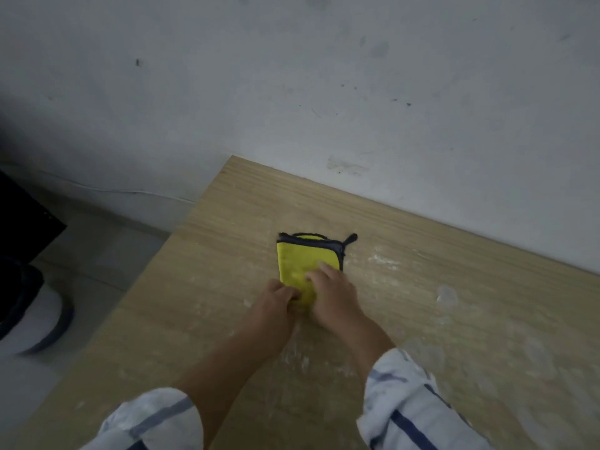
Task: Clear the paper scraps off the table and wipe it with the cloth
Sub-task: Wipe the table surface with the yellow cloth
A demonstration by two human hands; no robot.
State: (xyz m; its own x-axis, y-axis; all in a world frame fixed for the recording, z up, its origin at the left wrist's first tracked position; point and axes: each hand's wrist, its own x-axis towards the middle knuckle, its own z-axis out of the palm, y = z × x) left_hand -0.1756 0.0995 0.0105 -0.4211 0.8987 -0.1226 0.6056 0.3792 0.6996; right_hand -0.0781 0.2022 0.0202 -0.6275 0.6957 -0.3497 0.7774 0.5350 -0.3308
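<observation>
A folded yellow cloth (300, 261) with a dark trim and a small loop lies flat on the wooden table (454, 319). My left hand (274, 306) pinches the cloth's near edge with curled fingers. My right hand (334, 292) rests on the cloth's near right part, fingers spread flat and pressing down. Pale dusty smears cover the table around the cloth and to the right. No paper scraps are visible.
The table's far edge runs along a stained white wall (324, 92). Its left edge drops to a grey floor (97, 254). A dark object (22, 216) and a white round container (35, 319) stand on the floor at the left.
</observation>
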